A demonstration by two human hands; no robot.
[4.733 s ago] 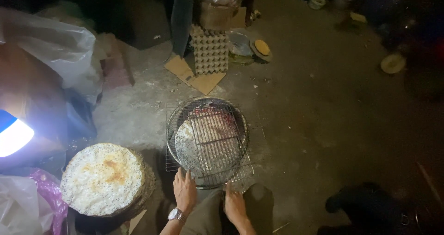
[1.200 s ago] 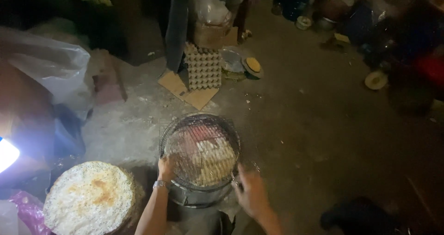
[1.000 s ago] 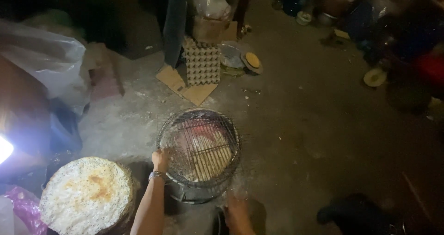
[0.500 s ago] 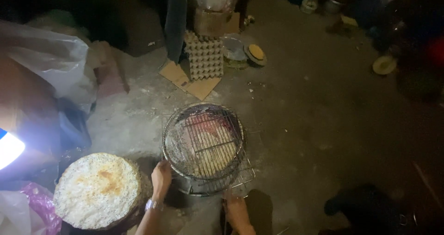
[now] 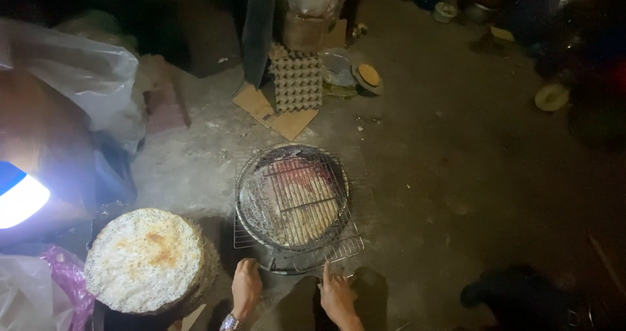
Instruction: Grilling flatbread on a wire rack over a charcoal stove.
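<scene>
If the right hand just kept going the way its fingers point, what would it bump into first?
Most likely the near edge of the wire grill on the round stove, as the right hand points up at it from close below. Depth is hard to judge.

The scene is dim overall, with deep shadow swallowing the top left and the whole right side. A harsh white lamp at the left edge blows out to pure glare and is the main light source, brightening the plastic bag and the round speckled flatbread near it. The concrete floor fades from pale grey by the lamp to near black on the right. The wire grill glows faintly reddish underneath. Far objects at the top right are soft and smeared; grain shows in the dark areas.
</scene>
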